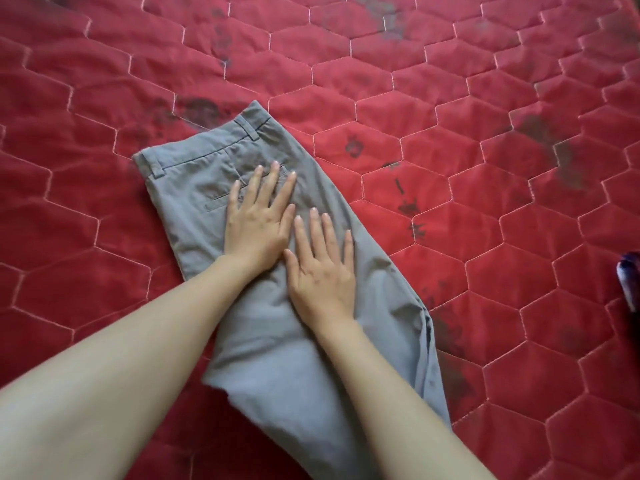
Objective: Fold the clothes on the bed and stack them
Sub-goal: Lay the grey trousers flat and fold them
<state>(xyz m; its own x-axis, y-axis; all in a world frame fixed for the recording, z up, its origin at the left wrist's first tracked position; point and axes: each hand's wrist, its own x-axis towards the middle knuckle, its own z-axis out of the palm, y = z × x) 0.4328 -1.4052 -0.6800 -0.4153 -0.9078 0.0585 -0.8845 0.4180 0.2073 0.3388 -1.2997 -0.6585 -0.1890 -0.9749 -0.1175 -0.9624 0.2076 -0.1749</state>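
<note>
While both palms lay flat with straight fingers, gripping nothing, my left hand (258, 223) pressed the trousers (242, 341) near the back pocket (221, 199) and my right hand (320, 268) just below. Smoothing outward would flatten them best. They lay on the red quilt (485, 98), waistband away, legs toward me.

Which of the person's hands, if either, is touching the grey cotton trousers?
Touching, both: the head view shows the left hand and right hand lying flat, fingers straight, on the grey cotton trousers.
</note>
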